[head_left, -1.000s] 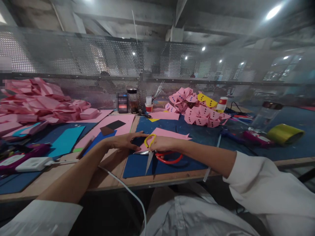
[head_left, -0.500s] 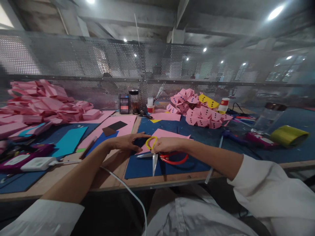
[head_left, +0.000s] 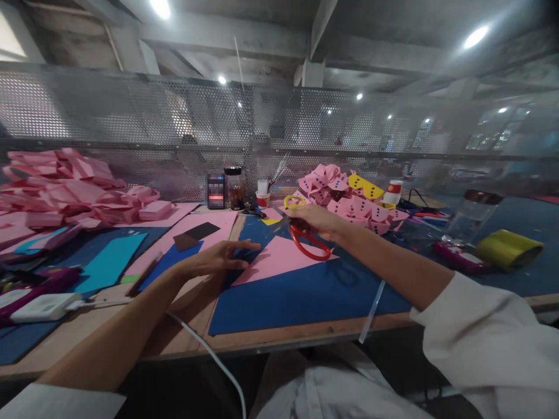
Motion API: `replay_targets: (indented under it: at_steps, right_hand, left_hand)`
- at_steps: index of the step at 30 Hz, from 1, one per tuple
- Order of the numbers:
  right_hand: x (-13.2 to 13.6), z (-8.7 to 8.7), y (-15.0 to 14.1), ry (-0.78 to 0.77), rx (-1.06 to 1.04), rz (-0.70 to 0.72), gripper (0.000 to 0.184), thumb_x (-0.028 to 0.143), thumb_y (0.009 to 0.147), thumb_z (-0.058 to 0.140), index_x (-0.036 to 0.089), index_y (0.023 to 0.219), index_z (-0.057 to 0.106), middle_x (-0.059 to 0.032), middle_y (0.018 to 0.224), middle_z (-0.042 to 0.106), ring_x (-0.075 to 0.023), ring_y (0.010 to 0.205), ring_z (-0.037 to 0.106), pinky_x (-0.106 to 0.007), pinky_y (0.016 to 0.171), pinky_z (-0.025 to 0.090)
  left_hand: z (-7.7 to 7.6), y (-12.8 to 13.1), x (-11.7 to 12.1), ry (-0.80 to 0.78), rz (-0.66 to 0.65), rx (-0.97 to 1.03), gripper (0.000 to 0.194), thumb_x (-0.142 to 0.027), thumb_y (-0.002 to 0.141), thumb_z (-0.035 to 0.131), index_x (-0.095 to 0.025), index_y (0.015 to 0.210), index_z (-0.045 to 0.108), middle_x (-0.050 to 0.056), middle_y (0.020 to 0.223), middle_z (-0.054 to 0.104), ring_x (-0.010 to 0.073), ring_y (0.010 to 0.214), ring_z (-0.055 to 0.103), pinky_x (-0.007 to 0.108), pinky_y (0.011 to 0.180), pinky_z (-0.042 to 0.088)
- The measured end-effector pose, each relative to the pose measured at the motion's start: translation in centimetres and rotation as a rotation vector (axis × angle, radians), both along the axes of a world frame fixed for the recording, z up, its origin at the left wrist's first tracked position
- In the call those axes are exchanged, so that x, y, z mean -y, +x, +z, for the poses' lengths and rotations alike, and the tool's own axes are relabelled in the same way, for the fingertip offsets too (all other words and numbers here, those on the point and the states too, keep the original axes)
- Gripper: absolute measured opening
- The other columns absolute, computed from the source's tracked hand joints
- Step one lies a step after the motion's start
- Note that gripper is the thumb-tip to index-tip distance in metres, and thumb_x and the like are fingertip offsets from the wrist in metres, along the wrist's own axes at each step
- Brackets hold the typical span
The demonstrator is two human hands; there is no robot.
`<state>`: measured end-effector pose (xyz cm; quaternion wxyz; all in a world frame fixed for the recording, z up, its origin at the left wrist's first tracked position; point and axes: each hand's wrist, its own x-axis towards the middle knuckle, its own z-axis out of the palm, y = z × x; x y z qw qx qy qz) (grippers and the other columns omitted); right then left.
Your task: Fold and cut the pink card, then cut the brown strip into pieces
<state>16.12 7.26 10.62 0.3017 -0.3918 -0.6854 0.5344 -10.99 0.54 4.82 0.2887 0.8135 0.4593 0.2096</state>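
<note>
My right hand (head_left: pixel 315 220) is closed on a pair of scissors, raised above the mat. One handle loop of the scissors (head_left: pixel 311 247) is red, the other yellow; the blades point away to the left and look blurred. Below them a pink paper sheet (head_left: pixel 275 259) with slanted edges lies on the blue mat (head_left: pixel 297 302). My left hand (head_left: pixel 218 259) is open beside the sheet's left corner, thumb and fingers apart, with nothing in it. Whether its fingertips touch the paper I cannot tell.
Folded pink pieces (head_left: pixel 65 192) are heaped at the left. Dotted pink shapes (head_left: pixel 340 192) pile up behind the mat. A phone (head_left: pixel 216 191), a dark-lidded jar (head_left: pixel 234 189) and a paper cup (head_left: pixel 262 199) line the back. A white cable (head_left: pixel 218 355) hangs over the front edge.
My right hand has lifted the scissors up and away from the front of the mat, and their blades now point away instead of toward me. More of the pink sheet shows. My left hand stays nearby.
</note>
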Motion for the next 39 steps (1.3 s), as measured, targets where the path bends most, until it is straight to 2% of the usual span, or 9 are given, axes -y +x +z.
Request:
replay_targets:
  at_steps: [3,11,13,20,25,28,31,35,39]
  right_hand:
    - [-1.6,-0.2,-1.1,-0.079,-0.122,-0.044,0.016,0.031,0.089,0.056,0.016,0.083,0.061,-0.0016,0.069,0.064,-0.0071,0.051,0.055,-0.017,0.047,0.042]
    - [-4.0,-1.3,-6.1,-0.053,-0.249,-0.013,0.019,0.027,0.096,0.044,0.017,0.087,0.058,-0.0027,0.076,0.068,-0.0096,0.06,0.063,-0.02,0.058,0.053]
    - [-4.1,-1.8,-7.1,-0.039,-0.24,-0.005,0.019,0.027,0.097,0.044,0.017,0.088,0.057,-0.0025,0.076,0.068,-0.0097,0.061,0.063,-0.02,0.059,0.053]
    - [-5.4,-2.9,-6.3,0.043,-0.108,0.075,0.019,0.025,0.096,0.042,0.016,0.09,0.058,-0.0029,0.077,0.068,-0.0114,0.06,0.065,-0.023,0.059,0.053]
    - [-6.2,-3.2,-3.6,0.243,0.035,-0.002,0.021,0.033,0.09,0.051,0.017,0.082,0.061,-0.0036,0.07,0.065,-0.0142,0.058,0.062,-0.027,0.062,0.049]
    - [-6.0,-3.2,-2.8,0.653,0.221,-0.239,0.022,0.036,0.086,0.056,0.022,0.102,0.06,-0.0035,0.089,0.069,-0.0184,0.08,0.065,-0.03,0.074,0.047]
    - [-5.8,-3.3,-2.9,0.872,0.443,-0.318,0.033,0.04,0.087,0.054,0.023,0.115,0.057,-0.0054,0.1,0.069,-0.0223,0.091,0.064,-0.033,0.08,0.046]
    - [-6.1,-3.7,-3.7,0.831,0.562,-0.223,0.031,0.038,0.088,0.049,0.02,0.11,0.062,-0.0107,0.104,0.068,-0.0269,0.097,0.062,-0.038,0.083,0.043]
    - [-6.7,-3.8,-5.0,0.689,0.558,-0.031,0.022,0.037,0.082,0.058,0.017,0.079,0.067,-0.0098,0.087,0.07,-0.0251,0.086,0.063,-0.033,0.075,0.045]
  left_hand:
    - [0.1,1.0,0.1,0.0,0.127,0.219,0.047,-0.053,0.079,0.065,-0.031,0.12,0.065,0.003,0.135,0.058,0.0307,0.131,0.046,0.044,0.11,0.032]
    - [-0.1,4.6,-0.1,-0.194,0.144,0.568,0.043,-0.051,0.087,0.056,-0.023,0.119,0.065,0.009,0.12,0.068,0.0284,0.115,0.059,0.044,0.103,0.041]
    - [-0.2,5.5,-0.3,-0.244,0.186,0.629,0.04,-0.049,0.087,0.058,-0.019,0.11,0.068,0.012,0.11,0.071,0.0276,0.104,0.065,0.044,0.097,0.045]
    - [-1.4,5.9,-1.7,-0.196,0.406,0.92,0.03,-0.044,0.085,0.062,-0.017,0.096,0.068,0.008,0.087,0.072,0.0198,0.08,0.067,0.031,0.076,0.052]
    - [-1.7,4.3,-2.8,-0.2,0.448,1.004,0.027,-0.041,0.083,0.065,-0.015,0.091,0.065,0.007,0.08,0.071,0.0145,0.068,0.063,0.025,0.068,0.051]
    - [-1.7,3.9,-2.9,-0.17,0.442,1.012,0.028,-0.041,0.084,0.065,-0.015,0.092,0.064,0.006,0.078,0.07,0.0142,0.069,0.063,0.025,0.067,0.051]
    - [-1.9,3.8,-2.7,-0.155,0.438,1.012,0.028,-0.041,0.084,0.064,-0.015,0.092,0.063,0.005,0.077,0.069,0.0132,0.067,0.061,0.023,0.065,0.05]
    - [-2.2,3.5,-2.7,-0.153,0.433,0.984,0.027,-0.043,0.085,0.062,-0.016,0.091,0.063,0.004,0.075,0.069,0.0131,0.067,0.061,0.023,0.064,0.049]
    - [-2.3,3.4,-2.8,-0.091,0.458,0.936,0.028,-0.046,0.085,0.061,-0.018,0.089,0.063,0.004,0.076,0.069,0.0148,0.068,0.062,0.026,0.067,0.05]
